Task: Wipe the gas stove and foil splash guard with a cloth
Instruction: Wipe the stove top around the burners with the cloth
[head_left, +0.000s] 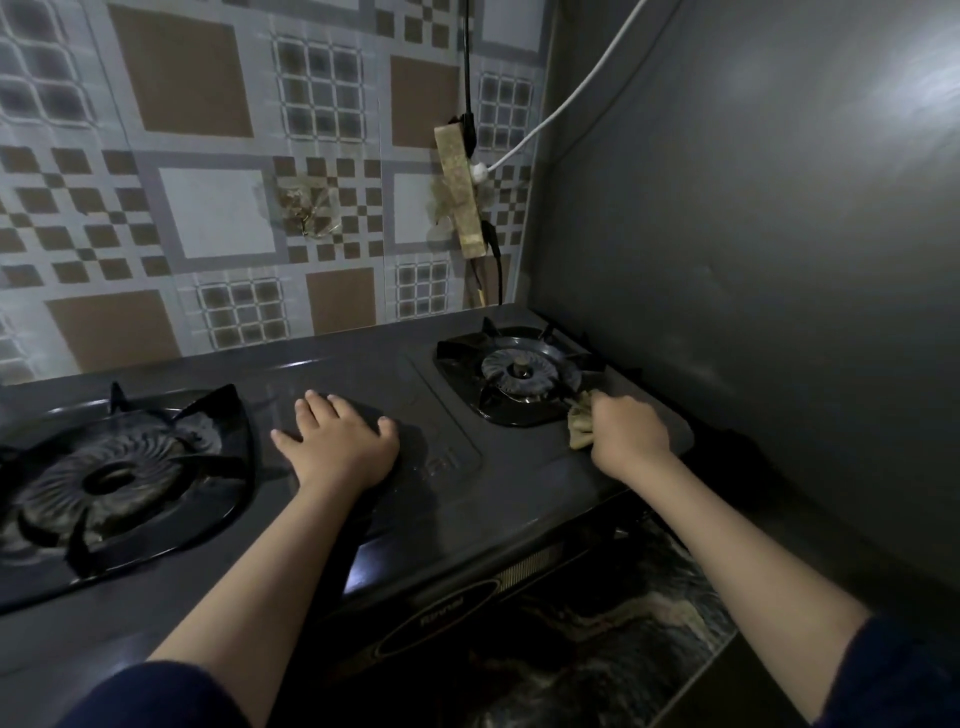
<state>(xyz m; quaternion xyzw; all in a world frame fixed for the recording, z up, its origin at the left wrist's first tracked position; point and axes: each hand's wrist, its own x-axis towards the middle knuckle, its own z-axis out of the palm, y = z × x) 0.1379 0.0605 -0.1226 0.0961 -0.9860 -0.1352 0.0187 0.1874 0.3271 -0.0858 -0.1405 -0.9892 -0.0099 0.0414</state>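
Two hands are working the gas stove (363, 519): left hand (337, 441) resting flat, fingers spread; right hand (626, 431) gripping the cloth (579, 426) beside the right burner (519, 371).

Dark two-burner gas stove (332, 519), crumpled tan cloth (581, 422) on its right edge, grey foil splash guard (753, 234) alongside.

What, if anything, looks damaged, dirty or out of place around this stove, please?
The power strip on the tiled wall hangs tilted and looks yellowed and grimy, directly behind the gas stove. A torn, stained patch also mars the wall covering left of it.
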